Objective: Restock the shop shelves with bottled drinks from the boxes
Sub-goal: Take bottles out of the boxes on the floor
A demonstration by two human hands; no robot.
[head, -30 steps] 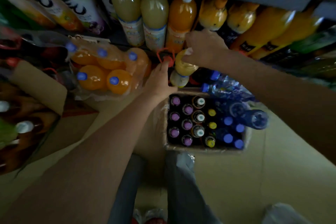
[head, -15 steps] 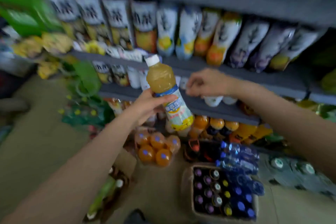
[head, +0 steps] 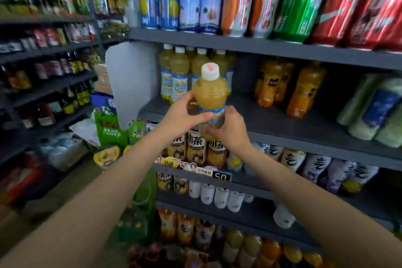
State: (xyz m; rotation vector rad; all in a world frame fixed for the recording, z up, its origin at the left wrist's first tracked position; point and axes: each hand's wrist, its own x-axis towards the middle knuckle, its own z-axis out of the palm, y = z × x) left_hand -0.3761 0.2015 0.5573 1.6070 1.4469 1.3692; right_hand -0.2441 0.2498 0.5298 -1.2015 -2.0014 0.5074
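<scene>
A pale yellow juice bottle (head: 210, 93) with a white cap and a blue-and-white label is held up in front of the second dark shelf (head: 282, 119). My left hand (head: 183, 115) grips its left side around the label. My right hand (head: 228, 129) grips its lower part from the right. Behind it, at the back left of that shelf, stands a row of matching yellow bottles (head: 179, 72). The boxes are out of view.
Orange juice bottles (head: 289, 87) stand further right on the same shelf, with bare shelf in front of them. Tall cans (head: 239, 0) fill the shelf above. Tea bottles (head: 195, 148) line the shelf below. A second rack (head: 43, 50) runs along the left.
The view has risen from the floor box to the upper shelves. The yellow bottle went up with my left hand, and my right hand has now taken hold of its lower part.
</scene>
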